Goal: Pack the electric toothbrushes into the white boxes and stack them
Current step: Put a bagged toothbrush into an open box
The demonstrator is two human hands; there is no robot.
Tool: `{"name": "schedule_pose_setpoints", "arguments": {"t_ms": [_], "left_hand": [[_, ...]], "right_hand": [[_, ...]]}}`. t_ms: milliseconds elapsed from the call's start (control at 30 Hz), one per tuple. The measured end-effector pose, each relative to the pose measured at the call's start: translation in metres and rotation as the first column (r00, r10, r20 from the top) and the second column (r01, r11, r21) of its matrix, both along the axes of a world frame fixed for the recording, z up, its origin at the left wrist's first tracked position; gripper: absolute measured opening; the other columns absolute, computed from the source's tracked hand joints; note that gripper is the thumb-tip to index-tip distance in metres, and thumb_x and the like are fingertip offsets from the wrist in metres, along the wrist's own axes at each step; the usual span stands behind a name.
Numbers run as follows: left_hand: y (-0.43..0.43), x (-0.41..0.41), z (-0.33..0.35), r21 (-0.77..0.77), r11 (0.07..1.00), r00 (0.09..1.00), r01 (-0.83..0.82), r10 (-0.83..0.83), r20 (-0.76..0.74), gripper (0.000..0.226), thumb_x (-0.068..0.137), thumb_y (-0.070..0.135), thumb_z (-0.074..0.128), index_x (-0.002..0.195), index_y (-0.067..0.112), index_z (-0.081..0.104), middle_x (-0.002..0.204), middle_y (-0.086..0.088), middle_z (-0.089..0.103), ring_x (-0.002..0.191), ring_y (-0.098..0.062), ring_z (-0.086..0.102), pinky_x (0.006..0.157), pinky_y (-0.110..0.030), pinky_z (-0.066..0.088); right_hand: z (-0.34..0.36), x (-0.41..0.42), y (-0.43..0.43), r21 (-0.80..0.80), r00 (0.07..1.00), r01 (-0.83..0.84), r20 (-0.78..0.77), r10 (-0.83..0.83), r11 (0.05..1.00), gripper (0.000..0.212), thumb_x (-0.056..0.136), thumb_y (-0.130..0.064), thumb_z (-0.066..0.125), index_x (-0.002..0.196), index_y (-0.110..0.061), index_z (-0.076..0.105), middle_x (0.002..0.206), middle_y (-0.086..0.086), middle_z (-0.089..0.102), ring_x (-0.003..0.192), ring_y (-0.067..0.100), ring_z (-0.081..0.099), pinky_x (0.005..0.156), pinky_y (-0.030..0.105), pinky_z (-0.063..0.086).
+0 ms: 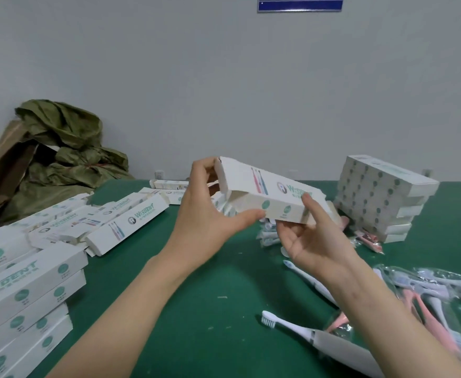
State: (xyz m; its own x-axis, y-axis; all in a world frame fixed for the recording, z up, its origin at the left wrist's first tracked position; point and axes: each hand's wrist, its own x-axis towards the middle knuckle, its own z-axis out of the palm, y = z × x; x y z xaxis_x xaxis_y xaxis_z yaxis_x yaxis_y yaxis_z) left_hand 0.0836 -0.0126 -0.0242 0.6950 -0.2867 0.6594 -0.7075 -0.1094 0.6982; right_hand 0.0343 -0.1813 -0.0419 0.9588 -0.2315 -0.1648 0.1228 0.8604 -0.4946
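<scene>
From the head view, you hold a box point(267, 192) in the air above the middle of the green table point(210, 282). Its long axis runs from upper left to lower right, with the left end higher and the right end tipped down toward the stack point(382, 197) of closed boxes at the far right. The box is white. Its top face shows a pink and a blue toothbrush and a green "WISDENT" logo, and the side facing you carries round green marks. The left end looks open, with a flap loose.

Your left hand point(204, 214) grips that left end, fingers at the flap and thumb pressed against the near side. Your right hand point(314, 241), palm up, clasps the lower right end, one finger lying on the top face.

A white toothbrush point(305, 334) lies on the table below your right wrist, bristles to the left. More boxes are piled at the left point(24, 290).
</scene>
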Motion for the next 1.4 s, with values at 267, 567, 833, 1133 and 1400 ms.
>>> {"name": "schedule_pose_setpoints", "arguments": {"t_ms": [267,567,833,1133,1400], "left_hand": [[0.001,-0.014,0.014,-0.253,0.957,0.979,0.14,-0.096,0.177,0.042,0.067,0.029,0.078,0.1,0.035,0.054,0.099,0.006,0.061,0.093,-0.01,0.061,0.085,-0.026,0.049],[-0.019,-0.035,0.008,0.082,0.989,0.972,-0.125,0.106,0.209,0.047,0.061,0.027,0.084,0.098,0.028,0.055,0.097,0.015,0.055,0.093,0.004,0.053,0.082,-0.013,0.043],[-0.03,-0.031,-0.004,-0.003,0.998,0.996,-0.062,0.062,-0.056,0.053,0.053,0.035,0.072,0.102,0.03,0.053,0.101,0.009,0.061,0.098,-0.009,0.058,0.09,-0.03,0.049],[-0.032,-0.03,-0.009,-0.061,0.985,0.986,-0.159,0.161,0.033,0.032,0.053,0.038,0.057,0.085,0.039,0.058,0.083,0.016,0.06,0.079,0.001,0.053,0.072,-0.015,0.041],[-0.032,-0.032,-0.007,-0.01,0.979,0.976,-0.202,0.202,0.087,0.026,0.058,0.031,0.061,0.083,0.039,0.056,0.077,0.016,0.057,0.077,0.005,0.049,0.066,-0.006,0.034]], "right_hand": [[0.0,-0.005,0.006,-0.754,0.859,-0.511,-0.468,0.209,0.412,0.073,0.084,-0.075,0.031,0.059,-0.011,0.055,0.046,0.003,0.053,0.036,0.014,0.047,0.039,0.018,0.039],[0.037,-0.035,0.018,-0.906,0.911,0.41,0.401,-0.095,0.11,0.042,0.087,-0.054,0.029,0.102,-0.034,0.064,0.097,-0.015,0.068,0.097,-0.001,0.061,0.089,0.028,0.047],[0.018,-0.029,0.039,-0.856,0.861,0.493,0.505,-0.055,-0.154,0.034,0.101,-0.017,0.035,0.129,-0.021,0.054,0.071,-0.023,0.053,0.072,-0.008,0.053,0.066,0.008,0.037],[0.01,-0.026,0.038,-0.812,0.877,0.463,0.477,0.051,-0.355,0.054,0.095,-0.035,0.026,0.145,-0.015,0.034,0.14,-0.001,0.048,0.124,0.0,0.034,0.094,-0.002,0.018],[0.008,-0.025,0.042,-0.802,0.845,0.511,0.535,0.009,-0.31,0.048,0.095,-0.024,0.032,0.138,-0.007,0.045,0.134,0.006,0.054,0.123,0.002,0.035,0.094,-0.006,0.017]]}}
